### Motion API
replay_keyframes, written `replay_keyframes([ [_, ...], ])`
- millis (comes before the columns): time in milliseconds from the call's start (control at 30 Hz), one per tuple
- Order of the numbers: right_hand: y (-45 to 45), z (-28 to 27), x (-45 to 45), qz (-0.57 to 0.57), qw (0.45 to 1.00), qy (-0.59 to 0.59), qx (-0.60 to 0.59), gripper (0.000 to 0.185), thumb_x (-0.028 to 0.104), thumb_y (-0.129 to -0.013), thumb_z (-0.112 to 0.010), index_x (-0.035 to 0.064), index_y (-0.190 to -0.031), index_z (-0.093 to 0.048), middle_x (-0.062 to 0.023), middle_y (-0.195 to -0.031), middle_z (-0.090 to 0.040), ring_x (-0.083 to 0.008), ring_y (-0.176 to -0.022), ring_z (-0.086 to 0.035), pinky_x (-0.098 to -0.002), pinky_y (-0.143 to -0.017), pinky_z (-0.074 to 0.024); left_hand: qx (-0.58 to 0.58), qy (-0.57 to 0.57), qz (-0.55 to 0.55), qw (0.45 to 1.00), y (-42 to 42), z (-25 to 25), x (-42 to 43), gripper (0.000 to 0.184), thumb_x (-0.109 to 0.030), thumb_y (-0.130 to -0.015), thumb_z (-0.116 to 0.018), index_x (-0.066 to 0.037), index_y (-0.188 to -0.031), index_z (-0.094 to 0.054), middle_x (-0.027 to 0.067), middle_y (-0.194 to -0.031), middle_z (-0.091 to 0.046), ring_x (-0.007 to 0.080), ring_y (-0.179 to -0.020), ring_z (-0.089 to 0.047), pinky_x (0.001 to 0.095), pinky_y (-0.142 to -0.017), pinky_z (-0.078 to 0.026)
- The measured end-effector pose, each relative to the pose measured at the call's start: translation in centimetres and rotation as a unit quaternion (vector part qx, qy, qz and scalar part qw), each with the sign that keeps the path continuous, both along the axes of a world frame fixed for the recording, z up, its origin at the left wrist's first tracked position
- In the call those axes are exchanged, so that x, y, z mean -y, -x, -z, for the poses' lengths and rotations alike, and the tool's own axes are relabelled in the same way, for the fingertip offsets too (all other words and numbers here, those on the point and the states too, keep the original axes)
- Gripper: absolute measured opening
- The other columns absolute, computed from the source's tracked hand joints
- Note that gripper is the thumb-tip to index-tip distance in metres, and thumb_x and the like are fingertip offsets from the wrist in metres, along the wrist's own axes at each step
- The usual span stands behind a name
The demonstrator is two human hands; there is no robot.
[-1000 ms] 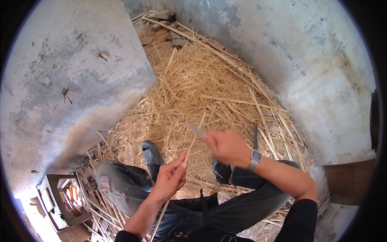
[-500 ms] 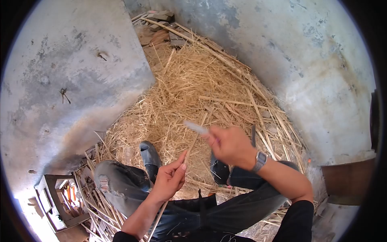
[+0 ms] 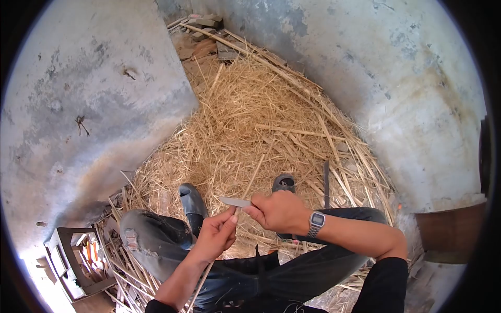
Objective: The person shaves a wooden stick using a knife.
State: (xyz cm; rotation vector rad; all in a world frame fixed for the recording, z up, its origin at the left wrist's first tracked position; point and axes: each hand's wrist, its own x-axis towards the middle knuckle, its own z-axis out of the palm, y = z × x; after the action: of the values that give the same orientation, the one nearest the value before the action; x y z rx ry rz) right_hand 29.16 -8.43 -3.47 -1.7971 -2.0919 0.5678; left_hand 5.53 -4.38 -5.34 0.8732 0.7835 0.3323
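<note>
My left hand [image 3: 216, 236] is closed around a thin bamboo strip [image 3: 255, 175], which slants up and away over the shavings and trails back under my forearm. In my right hand [image 3: 284, 211] is a knife [image 3: 233, 201], gripped by its handle with the fist hiding most of it. The pale blade points left and lies across the strip just beyond my left thumb and fingertips. My two hands are close together above my lap.
A heap of pale shavings [image 3: 245, 99] covers the floor ahead. Long strips [image 3: 308, 88] lie along the right wall [image 3: 402, 104]. A dark flat bar [image 3: 326, 182] rests near my right shoe [image 3: 284, 182]. At lower left are a wooden frame [image 3: 68, 261] and more strips.
My right hand has come down and left with the knife, from above the strip to across it near my left fingers. My left hand still grips the strip and has moved slightly.
</note>
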Motion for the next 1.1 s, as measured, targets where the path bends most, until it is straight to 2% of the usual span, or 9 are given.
replay_keyframes([
  [67,-0.7,0.9,-0.9,0.031,0.999,-0.038,0.001,0.044,0.049,-0.106,-0.049,0.0107,-0.091,-0.065,-0.0152,-0.056,-0.059,-0.0380,-0.049,-0.060,-0.0507,-0.046,-0.0476,0.007,0.008,-0.009,1.000,0.5,-0.2,-0.7,0.051,-0.021,-0.109,-0.055,-0.003,-0.155,-0.043,-0.0047,-0.063,-0.033,0.0053,-0.048,-0.027,0.0229,-0.044,-0.025],
  [133,-3.3,-0.5,-2.8,0.119,0.991,0.049,-0.024,0.042,0.043,-0.106,-0.052,0.0073,-0.086,-0.061,-0.0189,-0.057,-0.056,-0.0436,-0.056,-0.061,-0.0539,-0.053,-0.0486,0.020,0.016,-0.021,0.999,0.8,-0.2,-0.8,0.051,-0.022,-0.109,-0.054,-0.003,-0.155,-0.043,-0.0047,-0.063,-0.033,0.0055,-0.048,-0.027,0.0230,-0.044,-0.025],
  [200,-5.7,0.0,-3.8,0.196,0.979,-0.025,-0.059,0.043,0.043,-0.106,-0.051,0.0067,-0.085,-0.061,-0.0196,-0.057,-0.055,-0.0436,-0.055,-0.061,-0.0543,-0.052,-0.0470,0.044,0.024,0.017,0.999,0.9,-0.1,-0.6,0.050,-0.023,-0.110,-0.053,-0.004,-0.155,-0.044,-0.0043,-0.062,-0.033,0.0061,-0.047,-0.028,0.0234,-0.044,-0.026],
  [400,-0.9,-3.3,-1.0,0.095,0.993,0.000,-0.063,0.044,0.043,-0.106,-0.052,0.0068,-0.082,-0.061,-0.0183,-0.054,-0.055,-0.0418,-0.052,-0.060,-0.0527,-0.049,-0.0464,-0.040,-0.111,-0.019,0.993,-0.2,0.5,-0.1,0.050,-0.014,-0.107,-0.058,-0.003,-0.154,-0.046,-0.0037,-0.071,-0.050,0.0022,-0.062,-0.043,0.0196,-0.056,-0.036],
  [633,0.2,-1.1,-0.3,0.064,0.998,0.013,-0.010,0.043,0.046,-0.104,-0.054,0.0087,-0.083,-0.061,-0.0171,-0.054,-0.058,-0.0408,-0.051,-0.062,-0.0520,-0.047,-0.0488,-0.101,-0.294,-0.015,0.950,-0.5,0.7,0.6,0.049,-0.005,-0.104,-0.060,0.003,-0.151,-0.048,-0.0085,-0.087,-0.055,-0.0003,-0.072,-0.044,0.0187,-0.062,-0.036],
  [700,-0.9,-1.0,-1.2,0.116,0.993,0.034,-0.006,0.045,0.048,-0.104,-0.052,0.0087,-0.084,-0.065,-0.0167,-0.057,-0.062,-0.0402,-0.053,-0.063,-0.0513,-0.049,-0.0506,-0.103,-0.279,-0.025,0.954,-0.2,0.8,0.4,0.049,-0.006,-0.102,-0.063,0.007,-0.148,-0.049,0.0017,-0.106,-0.067,0.0034,-0.090,-0.054,0.0193,-0.078,-0.047],
  [933,0.7,-0.5,0.0,0.024,1.000,0.011,-0.008,0.041,0.044,-0.105,-0.052,0.0084,-0.086,-0.062,-0.0170,-0.054,-0.058,-0.0411,-0.052,-0.061,-0.0530,-0.047,-0.0475,-0.103,-0.217,-0.015,0.971,0.3,1.7,0.5,0.048,-0.008,-0.104,-0.062,0.007,-0.148,-0.049,-0.0009,-0.100,-0.064,0.0027,-0.085,-0.052,0.0182,-0.075,-0.045],
  [1000,-1.6,-0.8,-1.8,0.116,0.993,0.020,-0.002,0.041,0.043,-0.105,-0.053,0.0075,-0.087,-0.061,-0.0171,-0.053,-0.056,-0.0422,-0.051,-0.061,-0.0532,-0.047,-0.0474,-0.083,-0.218,-0.041,0.972,0.4,1.4,0.4,0.048,-0.009,-0.104,-0.061,0.007,-0.148,-0.049,-0.0028,-0.096,-0.060,0.0023,-0.081,-0.050,0.0179,-0.071,-0.043],
  [1100,-4.1,-0.7,-2.9,0.133,0.991,-0.029,0.005,0.041,0.043,-0.105,-0.052,0.0070,-0.088,-0.061,-0.0176,-0.054,-0.057,-0.0427,-0.053,-0.062,-0.0528,-0.049,-0.0488,-0.087,-0.230,-0.024,0.969,0.2,0.6,0.9,0.048,-0.009,-0.104,-0.062,0.007,-0.148,-0.049,-0.0048,-0.090,-0.057,0.0017,-0.077,-0.046,0.0184,-0.067,-0.040],
])
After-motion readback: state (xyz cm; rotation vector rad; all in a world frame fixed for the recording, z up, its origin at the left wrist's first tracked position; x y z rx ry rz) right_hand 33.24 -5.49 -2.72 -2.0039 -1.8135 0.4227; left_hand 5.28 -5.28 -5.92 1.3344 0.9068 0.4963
